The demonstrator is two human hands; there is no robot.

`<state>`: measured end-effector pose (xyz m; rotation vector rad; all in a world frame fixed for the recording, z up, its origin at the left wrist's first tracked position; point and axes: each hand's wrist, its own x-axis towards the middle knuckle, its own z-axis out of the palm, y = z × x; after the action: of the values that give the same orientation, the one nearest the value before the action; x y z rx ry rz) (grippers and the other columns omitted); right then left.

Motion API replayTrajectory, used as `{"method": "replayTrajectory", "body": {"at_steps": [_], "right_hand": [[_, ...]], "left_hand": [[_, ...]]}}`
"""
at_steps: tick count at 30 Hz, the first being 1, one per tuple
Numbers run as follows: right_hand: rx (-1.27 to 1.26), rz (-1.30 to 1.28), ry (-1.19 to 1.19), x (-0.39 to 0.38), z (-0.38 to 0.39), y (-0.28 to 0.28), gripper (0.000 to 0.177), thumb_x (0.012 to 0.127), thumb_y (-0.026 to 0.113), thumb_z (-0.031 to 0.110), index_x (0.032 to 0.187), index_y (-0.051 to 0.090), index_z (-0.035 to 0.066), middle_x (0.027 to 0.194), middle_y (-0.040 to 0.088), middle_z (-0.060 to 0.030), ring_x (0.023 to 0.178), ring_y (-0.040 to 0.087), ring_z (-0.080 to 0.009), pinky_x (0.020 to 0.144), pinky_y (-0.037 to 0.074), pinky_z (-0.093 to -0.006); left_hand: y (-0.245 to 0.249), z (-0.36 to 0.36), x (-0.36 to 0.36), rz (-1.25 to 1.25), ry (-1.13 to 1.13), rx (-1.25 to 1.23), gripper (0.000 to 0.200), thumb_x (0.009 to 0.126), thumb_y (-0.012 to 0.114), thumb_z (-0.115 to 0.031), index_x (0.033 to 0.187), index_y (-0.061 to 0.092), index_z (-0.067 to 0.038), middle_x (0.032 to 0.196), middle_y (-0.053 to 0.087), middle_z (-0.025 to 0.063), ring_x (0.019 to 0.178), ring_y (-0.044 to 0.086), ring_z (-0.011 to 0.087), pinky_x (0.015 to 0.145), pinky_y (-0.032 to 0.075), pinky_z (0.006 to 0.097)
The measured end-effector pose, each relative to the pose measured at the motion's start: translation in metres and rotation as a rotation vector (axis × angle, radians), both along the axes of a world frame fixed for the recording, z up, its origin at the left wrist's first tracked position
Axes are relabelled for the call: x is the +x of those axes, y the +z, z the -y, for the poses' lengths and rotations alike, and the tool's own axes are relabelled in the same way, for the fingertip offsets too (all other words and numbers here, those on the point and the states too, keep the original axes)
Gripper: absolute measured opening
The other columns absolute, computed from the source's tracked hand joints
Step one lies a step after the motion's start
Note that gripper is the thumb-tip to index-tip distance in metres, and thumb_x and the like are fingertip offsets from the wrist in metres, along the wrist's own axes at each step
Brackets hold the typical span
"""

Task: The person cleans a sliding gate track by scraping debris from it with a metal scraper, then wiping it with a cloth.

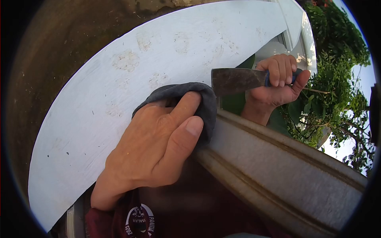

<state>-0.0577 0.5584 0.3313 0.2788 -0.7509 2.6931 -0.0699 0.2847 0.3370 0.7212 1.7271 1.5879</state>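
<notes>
My left hand [154, 144] presses a bunched dark grey cloth [194, 88] at the lower edge of a white painted surface [95, 95]. Its fingers tuck into the folds, and the thumb lies across the front. To the right, my right hand [278, 81] is closed around the dark blue handle of a putty knife [238, 80], palm side towards me. The broad, stained metal blade points left, its end just above and right of the cloth. Rough, peeled-looking patches mark the white surface.
A grey ledge with brownish ridges [278, 154] runs from the cloth to the lower right. Green foliage [333, 59] fills the right side. Brown ground [51, 71] lies beyond the white surface at the upper left. My dark red shirt [178, 214] shows below.
</notes>
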Motion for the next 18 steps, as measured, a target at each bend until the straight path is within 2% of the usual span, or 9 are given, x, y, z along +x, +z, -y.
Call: {"method": "replayTrajectory", "body": {"at_steps": [1, 3, 4, 7, 11, 12, 14, 17, 18], "right_hand": [[0.034, -0.025, 0.017, -0.004, 0.004, -0.001, 0.040, 0.095, 0.057, 0.043, 0.084, 0.052, 0.004, 0.060, 0.046, -0.0003, 0.048, 0.042, -0.0117, 0.043, 0.038, -0.0271], [0.101, 0.017, -0.013, -0.006, 0.017, -0.001, 0.034, 0.092, 0.062, 0.034, 0.082, 0.049, 0.005, 0.058, 0.045, -0.0003, 0.045, 0.042, -0.0114, 0.042, 0.037, -0.0258], [0.136, 0.035, -0.030, -0.008, 0.019, 0.000, 0.031, 0.090, 0.065, 0.029, 0.081, 0.048, 0.005, 0.057, 0.045, -0.0002, 0.043, 0.042, -0.0113, 0.041, 0.037, -0.0252], [0.158, -0.013, 0.054, -0.007, 0.017, -0.001, 0.033, 0.093, 0.063, 0.031, 0.081, 0.047, 0.005, 0.059, 0.046, -0.0017, 0.043, 0.043, -0.0124, 0.040, 0.039, -0.0254], [0.139, -0.087, 0.130, -0.004, 0.012, -0.012, 0.037, 0.095, 0.058, 0.037, 0.082, 0.047, 0.004, 0.059, 0.048, -0.0019, 0.044, 0.044, -0.0112, 0.040, 0.042, -0.0258], [0.129, -0.117, 0.151, -0.003, 0.008, -0.018, 0.041, 0.097, 0.053, 0.042, 0.085, 0.049, 0.004, 0.061, 0.049, -0.0020, 0.045, 0.045, -0.0105, 0.042, 0.044, -0.0267], [0.099, -0.153, 0.188, -0.004, 0.004, -0.029, 0.046, 0.098, 0.050, 0.048, 0.086, 0.050, 0.003, 0.062, 0.050, -0.0022, 0.047, 0.047, -0.0097, 0.045, 0.047, -0.0272], [0.030, -0.165, 0.255, -0.009, 0.003, -0.042, 0.048, 0.096, 0.053, 0.050, 0.085, 0.050, 0.003, 0.062, 0.052, -0.0023, 0.046, 0.047, -0.0094, 0.045, 0.047, -0.0265], [-0.005, -0.162, 0.287, -0.012, 0.002, -0.046, 0.049, 0.096, 0.053, 0.050, 0.084, 0.050, 0.003, 0.061, 0.052, -0.0022, 0.046, 0.047, -0.0093, 0.045, 0.047, -0.0265]], "left_hand": [[-0.005, 0.001, 0.002, -0.053, 0.056, 0.062, 0.057, 0.097, 0.032, -0.038, 0.117, 0.050, 0.012, 0.075, 0.057, 0.0249, 0.071, 0.056, 0.0403, 0.070, 0.042, 0.0447], [-0.013, 0.005, 0.012, 0.085, 0.161, 0.176, 0.060, 0.098, 0.031, -0.041, 0.122, 0.048, 0.011, 0.090, 0.058, 0.0227, 0.085, 0.055, 0.0362, 0.080, 0.040, 0.0425], [-0.018, 0.008, 0.019, 0.267, 0.213, 0.230, 0.067, 0.098, 0.028, -0.046, 0.129, 0.047, 0.011, 0.109, 0.057, 0.0210, 0.102, 0.053, 0.0323, 0.093, 0.037, 0.0399], [-0.022, 0.022, 0.022, 0.417, 0.273, 0.305, 0.075, 0.098, 0.025, -0.053, 0.140, 0.041, 0.008, 0.136, 0.051, 0.0165, 0.128, 0.046, 0.0253, 0.110, 0.030, 0.0375], [-0.028, 0.016, 0.026, 0.369, 0.384, 0.288, 0.074, 0.098, 0.028, -0.052, 0.143, 0.036, 0.006, 0.138, 0.048, 0.0159, 0.129, 0.044, 0.0242, 0.111, 0.029, 0.0371], [-0.028, 0.012, 0.027, 0.352, 0.403, 0.278, 0.074, 0.098, 0.028, -0.052, 0.142, 0.037, 0.007, 0.136, 0.049, 0.0153, 0.127, 0.044, 0.0234, 0.110, 0.029, 0.0363], [-0.030, 0.005, 0.026, 0.239, 0.439, 0.271, 0.066, 0.096, 0.034, -0.045, 0.134, 0.042, 0.009, 0.118, 0.054, 0.0162, 0.110, 0.050, 0.0249, 0.097, 0.035, 0.0360], [-0.032, -0.009, 0.017, -0.009, 0.451, 0.214, 0.043, 0.093, 0.050, -0.025, 0.118, 0.049, 0.010, 0.082, 0.059, 0.0193, 0.073, 0.058, 0.0315, 0.067, 0.044, 0.0378], [-0.031, -0.013, 0.015, -0.058, 0.427, 0.145, 0.034, 0.091, 0.053, -0.017, 0.113, 0.050, 0.009, 0.076, 0.057, 0.0193, 0.067, 0.057, 0.0338, 0.062, 0.043, 0.0387]]}}
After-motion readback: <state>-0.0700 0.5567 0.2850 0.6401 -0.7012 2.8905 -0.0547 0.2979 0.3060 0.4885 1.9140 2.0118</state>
